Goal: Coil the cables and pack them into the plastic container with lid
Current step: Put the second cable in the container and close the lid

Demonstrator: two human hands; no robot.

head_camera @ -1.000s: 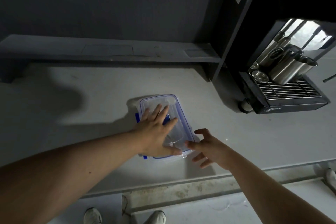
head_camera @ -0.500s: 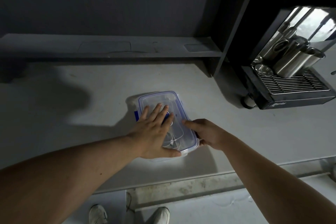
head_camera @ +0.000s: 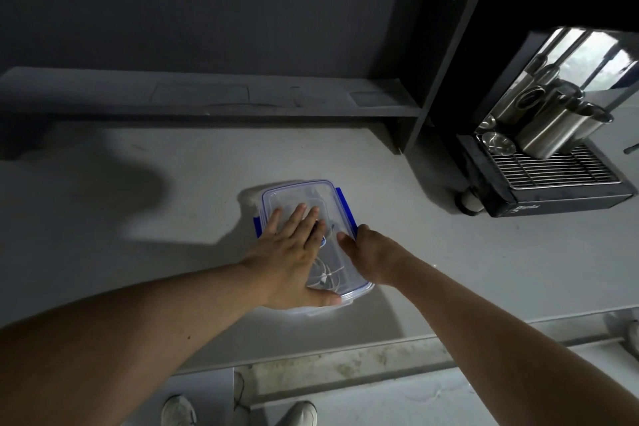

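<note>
A clear plastic container [head_camera: 304, 192] with a blue-rimmed lid and blue side clips stands in the middle of the grey counter [head_camera: 138, 218]. The lid is on it. White coiled cables [head_camera: 328, 275] show through the lid near its front end. My left hand [head_camera: 294, 249] lies flat on the lid with its fingers spread and straight. My right hand [head_camera: 371, 253] is at the container's right long side; its thumb rests on the lid and its fingers curl down over the blue clip [head_camera: 345, 209] there.
A black coffee machine [head_camera: 553, 183] with steel jugs on its drip grid stands at the right. A dark low shelf [head_camera: 207, 97] runs along the back wall. The counter's front edge is just below my forearms, with my shoes on the floor beneath.
My right hand has come from the container's front right corner up to its right long side and closed over the clip there. My left hand has stayed flat on the lid.
</note>
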